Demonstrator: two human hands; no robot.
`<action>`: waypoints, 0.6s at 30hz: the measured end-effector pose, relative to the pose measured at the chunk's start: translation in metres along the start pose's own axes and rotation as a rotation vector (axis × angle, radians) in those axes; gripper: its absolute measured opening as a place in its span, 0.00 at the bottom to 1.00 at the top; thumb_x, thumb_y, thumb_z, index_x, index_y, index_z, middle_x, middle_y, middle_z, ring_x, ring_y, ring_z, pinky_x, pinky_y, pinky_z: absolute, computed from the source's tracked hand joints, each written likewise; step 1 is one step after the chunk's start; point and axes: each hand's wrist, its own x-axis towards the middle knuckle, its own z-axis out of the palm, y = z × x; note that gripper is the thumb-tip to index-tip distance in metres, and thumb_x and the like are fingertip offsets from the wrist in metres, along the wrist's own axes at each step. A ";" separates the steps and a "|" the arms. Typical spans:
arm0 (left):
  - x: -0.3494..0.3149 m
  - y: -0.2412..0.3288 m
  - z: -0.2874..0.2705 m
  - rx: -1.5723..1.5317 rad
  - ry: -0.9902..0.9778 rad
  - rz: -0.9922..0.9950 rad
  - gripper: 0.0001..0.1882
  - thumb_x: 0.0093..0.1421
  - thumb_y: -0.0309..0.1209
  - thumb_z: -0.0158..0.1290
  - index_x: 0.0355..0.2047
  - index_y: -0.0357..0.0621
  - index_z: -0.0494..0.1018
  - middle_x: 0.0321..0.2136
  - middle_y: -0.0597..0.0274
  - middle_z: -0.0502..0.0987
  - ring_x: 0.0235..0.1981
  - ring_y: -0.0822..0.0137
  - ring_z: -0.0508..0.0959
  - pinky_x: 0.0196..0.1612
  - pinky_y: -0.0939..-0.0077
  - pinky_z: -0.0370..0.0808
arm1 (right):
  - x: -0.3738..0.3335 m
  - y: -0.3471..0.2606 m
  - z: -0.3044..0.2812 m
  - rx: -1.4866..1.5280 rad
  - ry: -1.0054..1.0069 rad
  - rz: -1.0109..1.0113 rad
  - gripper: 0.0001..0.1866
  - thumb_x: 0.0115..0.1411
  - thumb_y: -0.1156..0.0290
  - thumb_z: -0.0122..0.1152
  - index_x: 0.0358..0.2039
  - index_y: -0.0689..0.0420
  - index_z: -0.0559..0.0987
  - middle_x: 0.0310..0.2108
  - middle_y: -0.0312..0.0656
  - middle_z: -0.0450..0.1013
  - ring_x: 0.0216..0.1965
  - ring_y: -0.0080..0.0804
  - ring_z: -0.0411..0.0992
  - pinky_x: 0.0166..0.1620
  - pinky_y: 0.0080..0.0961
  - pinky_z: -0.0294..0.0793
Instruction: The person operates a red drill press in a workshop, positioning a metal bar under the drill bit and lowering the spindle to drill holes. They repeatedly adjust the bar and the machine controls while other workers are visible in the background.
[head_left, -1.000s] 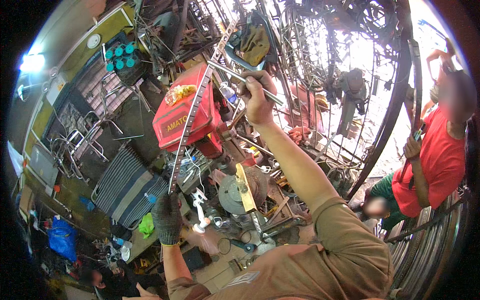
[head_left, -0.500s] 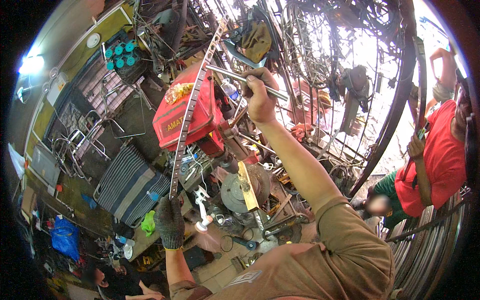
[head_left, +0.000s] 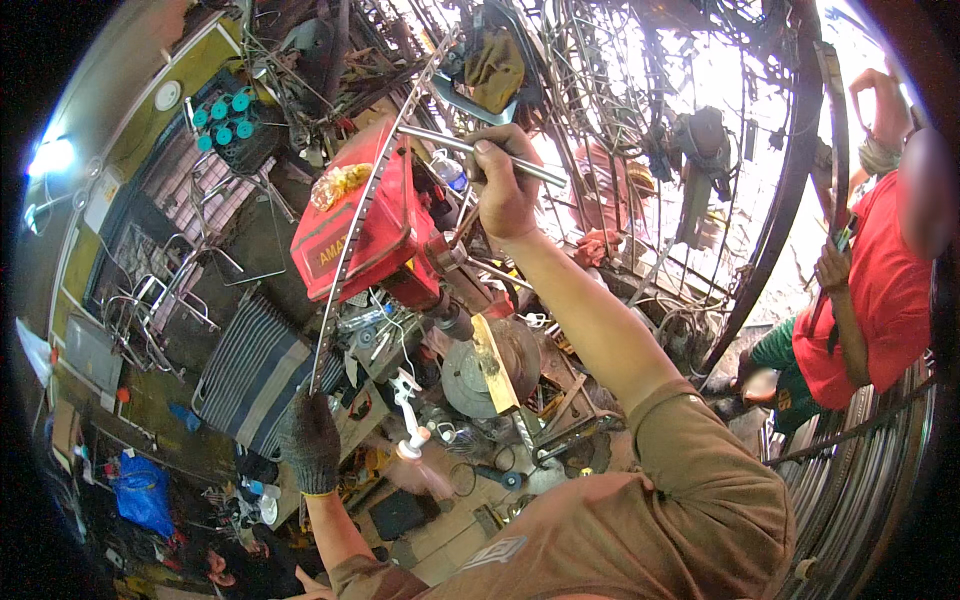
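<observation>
"Head camera, looking down: where's that metal strip [head_left: 357,222]?"

"Slanting up across the front of the red machine [head_left: 385,215], its lower end in the grey-gloved left hand [head_left: 308,440], which is wrapped tight around it."

"And the right hand [head_left: 507,185]?"

"Bare, raised beside the machine, fingers curled round a metal rod [head_left: 432,138]. The rod's tip lines up with the upper part of the strip; I can't tell from here whether they touch."

"Anything on the machine?"

"Something yellow in a clear bag [head_left: 340,187], lying on top."
</observation>
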 end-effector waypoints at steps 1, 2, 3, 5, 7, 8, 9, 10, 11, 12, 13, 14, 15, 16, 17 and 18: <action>0.001 -0.001 -0.002 -0.018 -0.027 -0.035 0.09 0.64 0.31 0.51 0.36 0.39 0.78 0.24 0.48 0.78 0.22 0.53 0.78 0.26 0.62 0.73 | 0.000 -0.001 0.001 0.012 0.008 0.011 0.07 0.62 0.73 0.50 0.34 0.61 0.75 0.20 0.34 0.67 0.21 0.16 0.60 0.23 0.16 0.56; 0.002 -0.001 -0.006 -0.048 -0.035 -0.060 0.09 0.64 0.31 0.51 0.36 0.39 0.77 0.24 0.48 0.78 0.22 0.53 0.78 0.26 0.62 0.73 | 0.000 -0.001 0.001 0.025 0.016 0.023 0.07 0.62 0.73 0.50 0.34 0.61 0.76 0.20 0.34 0.67 0.21 0.16 0.60 0.23 0.16 0.56; 0.003 -0.001 -0.009 -0.056 -0.054 -0.104 0.09 0.64 0.31 0.51 0.36 0.38 0.77 0.24 0.48 0.78 0.22 0.53 0.78 0.25 0.62 0.73 | 0.000 -0.002 0.001 0.040 0.016 0.039 0.07 0.62 0.73 0.50 0.34 0.61 0.76 0.20 0.34 0.67 0.21 0.16 0.60 0.23 0.16 0.56; 0.007 -0.003 -0.013 -0.068 -0.092 -0.084 0.09 0.65 0.31 0.50 0.35 0.38 0.77 0.23 0.49 0.77 0.21 0.53 0.77 0.25 0.63 0.72 | 0.005 -0.002 0.001 0.056 -0.040 0.056 0.08 0.62 0.73 0.50 0.34 0.62 0.77 0.21 0.35 0.68 0.22 0.17 0.62 0.24 0.16 0.58; 0.010 -0.003 -0.012 -0.099 -0.132 -0.100 0.10 0.65 0.32 0.50 0.34 0.38 0.76 0.21 0.50 0.76 0.20 0.54 0.76 0.24 0.63 0.70 | 0.009 -0.001 0.000 0.050 -0.105 0.093 0.09 0.61 0.72 0.51 0.34 0.62 0.78 0.22 0.35 0.69 0.23 0.17 0.63 0.25 0.16 0.59; 0.012 -0.003 -0.009 -0.136 -0.147 -0.115 0.10 0.65 0.32 0.50 0.33 0.37 0.76 0.21 0.50 0.76 0.20 0.54 0.75 0.24 0.63 0.70 | 0.010 0.000 0.001 0.051 -0.107 0.130 0.10 0.61 0.72 0.51 0.35 0.63 0.78 0.22 0.36 0.69 0.24 0.18 0.64 0.26 0.17 0.60; 0.012 -0.002 -0.005 -0.168 -0.145 -0.135 0.11 0.65 0.32 0.50 0.33 0.37 0.76 0.20 0.51 0.75 0.19 0.55 0.75 0.23 0.64 0.69 | 0.010 0.000 0.000 0.071 -0.098 0.130 0.10 0.61 0.72 0.50 0.35 0.63 0.78 0.22 0.36 0.69 0.23 0.18 0.64 0.26 0.16 0.60; 0.011 0.000 -0.002 -0.201 -0.141 -0.155 0.11 0.65 0.33 0.50 0.32 0.37 0.75 0.19 0.51 0.75 0.19 0.56 0.74 0.23 0.64 0.68 | 0.009 0.001 -0.001 0.092 -0.088 0.125 0.10 0.61 0.72 0.50 0.34 0.63 0.78 0.22 0.36 0.69 0.23 0.18 0.63 0.25 0.16 0.59; 0.008 0.005 0.002 -0.230 -0.120 -0.182 0.12 0.66 0.33 0.50 0.32 0.37 0.75 0.18 0.51 0.74 0.18 0.57 0.73 0.23 0.64 0.67 | 0.008 0.002 -0.001 0.113 -0.083 0.121 0.10 0.61 0.72 0.49 0.34 0.63 0.78 0.22 0.36 0.69 0.22 0.18 0.63 0.24 0.16 0.59; 0.005 0.009 0.005 -0.258 -0.098 -0.211 0.12 0.66 0.33 0.50 0.32 0.36 0.75 0.18 0.51 0.73 0.17 0.58 0.72 0.22 0.65 0.66 | 0.005 0.001 -0.002 0.099 -0.061 0.154 0.11 0.61 0.71 0.46 0.34 0.63 0.76 0.21 0.37 0.68 0.19 0.18 0.60 0.21 0.15 0.56; 0.002 0.014 0.006 -0.261 -0.119 -0.239 0.12 0.66 0.34 0.50 0.32 0.36 0.75 0.17 0.53 0.73 0.17 0.60 0.72 0.22 0.65 0.66 | 0.004 0.002 -0.003 0.056 -0.029 0.118 0.12 0.62 0.70 0.45 0.34 0.62 0.76 0.20 0.37 0.67 0.18 0.18 0.59 0.20 0.15 0.55; -0.002 0.016 0.005 -0.262 -0.137 -0.268 0.13 0.66 0.34 0.50 0.32 0.36 0.75 0.17 0.54 0.73 0.18 0.62 0.72 0.22 0.66 0.66 | 0.002 0.002 -0.003 0.033 -0.004 0.075 0.12 0.62 0.70 0.43 0.34 0.62 0.75 0.20 0.37 0.66 0.17 0.18 0.58 0.19 0.16 0.54; -0.006 0.018 0.003 -0.246 -0.140 -0.300 0.13 0.66 0.35 0.50 0.32 0.36 0.75 0.17 0.55 0.72 0.18 0.64 0.72 0.22 0.67 0.65 | 0.002 0.004 -0.002 -0.004 0.023 0.044 0.12 0.62 0.69 0.42 0.34 0.61 0.74 0.19 0.37 0.66 0.16 0.18 0.57 0.18 0.16 0.53; -0.011 0.018 0.001 -0.357 -0.113 -0.388 0.14 0.66 0.36 0.50 0.32 0.36 0.75 0.17 0.57 0.72 0.18 0.67 0.72 0.21 0.68 0.65 | 0.001 0.005 -0.002 0.068 0.096 0.127 0.13 0.63 0.66 0.41 0.34 0.60 0.73 0.17 0.37 0.63 0.14 0.19 0.56 0.16 0.17 0.51; -0.018 0.017 0.000 -0.452 -0.070 -0.472 0.14 0.67 0.36 0.50 0.32 0.36 0.75 0.17 0.60 0.72 0.18 0.69 0.71 0.21 0.69 0.64 | 0.000 0.007 -0.002 0.180 0.107 0.153 0.14 0.65 0.64 0.42 0.34 0.60 0.73 0.16 0.36 0.61 0.14 0.19 0.55 0.16 0.16 0.51; -0.030 0.014 0.001 -0.576 -0.031 -0.566 0.15 0.67 0.37 0.50 0.32 0.36 0.75 0.16 0.62 0.71 0.18 0.71 0.71 0.21 0.71 0.63 | 0.001 0.009 -0.003 0.215 0.110 0.162 0.14 0.64 0.64 0.45 0.32 0.60 0.74 0.18 0.35 0.64 0.15 0.19 0.58 0.17 0.16 0.54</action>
